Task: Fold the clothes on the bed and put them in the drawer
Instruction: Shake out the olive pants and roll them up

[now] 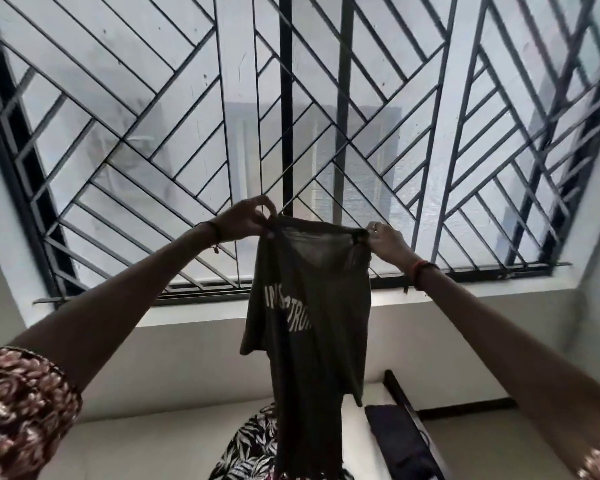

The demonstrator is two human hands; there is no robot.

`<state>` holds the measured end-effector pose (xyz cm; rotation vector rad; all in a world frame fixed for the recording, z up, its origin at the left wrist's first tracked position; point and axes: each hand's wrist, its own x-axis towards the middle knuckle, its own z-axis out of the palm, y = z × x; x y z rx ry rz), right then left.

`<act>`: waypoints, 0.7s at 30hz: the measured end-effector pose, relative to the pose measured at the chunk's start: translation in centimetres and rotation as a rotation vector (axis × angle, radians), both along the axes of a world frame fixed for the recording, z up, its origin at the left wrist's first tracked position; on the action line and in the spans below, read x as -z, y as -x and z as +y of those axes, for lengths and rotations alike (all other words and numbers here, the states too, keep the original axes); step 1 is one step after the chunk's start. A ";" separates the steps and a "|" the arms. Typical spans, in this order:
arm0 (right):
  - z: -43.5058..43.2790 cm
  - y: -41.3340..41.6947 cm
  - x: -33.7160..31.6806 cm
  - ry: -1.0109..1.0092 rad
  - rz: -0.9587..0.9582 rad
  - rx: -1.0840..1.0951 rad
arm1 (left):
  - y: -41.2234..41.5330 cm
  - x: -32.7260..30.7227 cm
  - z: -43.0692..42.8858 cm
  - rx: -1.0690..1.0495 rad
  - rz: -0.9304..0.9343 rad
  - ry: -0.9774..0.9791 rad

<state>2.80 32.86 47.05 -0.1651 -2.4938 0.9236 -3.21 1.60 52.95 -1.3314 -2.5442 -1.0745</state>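
A dark olive T-shirt (312,327) with white lettering hangs in the air in front of the window, folded lengthwise and dangling down. My left hand (245,216) pinches its top left corner. My right hand (385,239) pinches the top right corner at about the same height. Both arms are stretched up and forward. Below the shirt's hem lies a black-and-white leaf-patterned garment (248,448) at the bottom middle. No drawer is in view.
A large window with a black diagonal metal grille (187,133) fills the upper view, above a white sill and wall (194,362). A dark flat object (400,441) and a dark bar (400,393) lie at the lower right.
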 end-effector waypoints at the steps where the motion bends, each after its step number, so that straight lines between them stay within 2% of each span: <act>1: -0.2 -0.4 0.6 0.063 -0.008 0.011 | -0.1 0.2 0.4 -0.006 -0.012 -0.025; 3: -0.5 -0.8 1.6 0.140 -0.022 0.024 | -0.2 0.4 1.0 -0.014 -0.033 -0.049; 9: -1.2 -0.6 4.7 0.215 -0.121 0.078 | -0.3 1.8 2.6 -0.055 -0.042 0.050; 14: -3.4 -1.5 6.4 0.166 -0.260 0.133 | -0.5 3.8 4.1 -0.113 -0.115 -0.017; 16: -5.0 -1.9 6.5 0.284 -0.314 0.109 | -0.9 4.3 4.6 -0.138 -0.107 -0.049; 19: -7.0 -1.6 6.5 0.452 -0.241 0.108 | -0.7 5.2 5.2 -0.190 -0.033 -0.005; 21: -8.5 -1.9 5.8 0.604 -0.240 0.023 | -0.7 5.5 5.3 -0.201 0.002 0.052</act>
